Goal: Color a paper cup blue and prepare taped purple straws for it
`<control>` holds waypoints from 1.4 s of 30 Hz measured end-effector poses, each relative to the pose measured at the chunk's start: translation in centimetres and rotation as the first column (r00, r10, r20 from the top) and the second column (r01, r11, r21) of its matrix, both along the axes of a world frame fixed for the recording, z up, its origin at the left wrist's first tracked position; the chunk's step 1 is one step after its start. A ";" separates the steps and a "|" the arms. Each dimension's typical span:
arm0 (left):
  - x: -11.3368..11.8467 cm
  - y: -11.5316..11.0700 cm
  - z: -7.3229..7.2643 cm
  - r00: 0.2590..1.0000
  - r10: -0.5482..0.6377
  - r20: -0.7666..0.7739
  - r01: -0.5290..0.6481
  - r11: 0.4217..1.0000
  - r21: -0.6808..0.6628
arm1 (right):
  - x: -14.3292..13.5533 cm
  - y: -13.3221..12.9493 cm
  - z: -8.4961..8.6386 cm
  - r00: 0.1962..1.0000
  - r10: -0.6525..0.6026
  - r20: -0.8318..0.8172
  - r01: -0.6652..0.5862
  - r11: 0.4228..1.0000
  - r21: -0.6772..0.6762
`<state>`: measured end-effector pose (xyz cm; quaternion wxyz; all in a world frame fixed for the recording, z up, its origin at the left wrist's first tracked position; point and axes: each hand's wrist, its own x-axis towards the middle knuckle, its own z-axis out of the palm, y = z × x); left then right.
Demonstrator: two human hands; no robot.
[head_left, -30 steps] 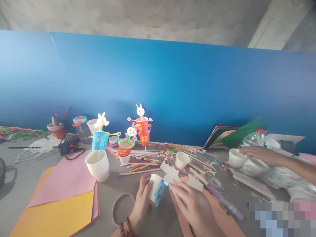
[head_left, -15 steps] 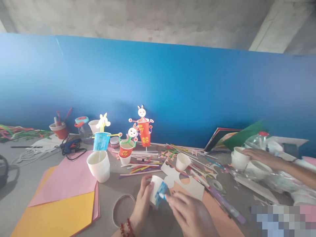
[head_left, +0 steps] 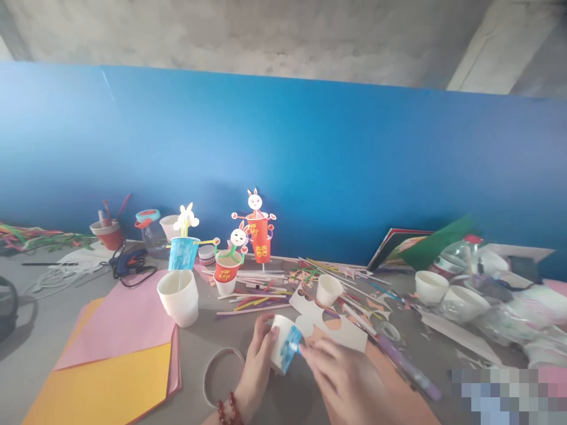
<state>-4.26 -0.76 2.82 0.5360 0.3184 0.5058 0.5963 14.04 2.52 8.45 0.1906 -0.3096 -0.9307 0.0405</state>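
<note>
One small white paper cup with a blue-coloured patch on its side (head_left: 278,345) is held tilted above the near middle of the grey surface (head_left: 195,363); one slim white-and-blue pen (head_left: 296,347) meets that patch; three rabbit-topped paper-cup figures (head_left: 262,249) stand farther back, two with red cups and one with a blue-coloured cup; under the blue one is a plain white paper cup (head_left: 178,298); another white paper cup (head_left: 329,290) stands beyond the hands, and two white paper cups (head_left: 431,288) sit to the right; two rings, a wide pale ring (head_left: 206,378) to the left and a small tape roll (head_left: 390,334) to the right, lie on the surface.

The left hand (head_left: 259,357) reaches in from the near edge, its wrist in red beads (head_left: 231,407), its thumb and fingers grasping the cup; the right hand (head_left: 343,375), slightly blurred, slants in from the near right, knuckles up, its fingers pinching the pen.
</note>
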 end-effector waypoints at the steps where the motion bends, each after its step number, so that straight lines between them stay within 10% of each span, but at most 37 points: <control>1: 0.0 0.0 0.0 1.000 -0.001 0.003 0.001 1.000 0.007 | 0.0 -0.1 0.1 0.999 0.038 0.022 -0.038 0.999 -0.001; 42: 0.1 0.0 -0.2 0.999 0.023 -0.029 -0.022 0.999 0.042 | -0.1 -0.3 -0.5 0.999 0.028 -0.029 -0.029 0.998 -0.055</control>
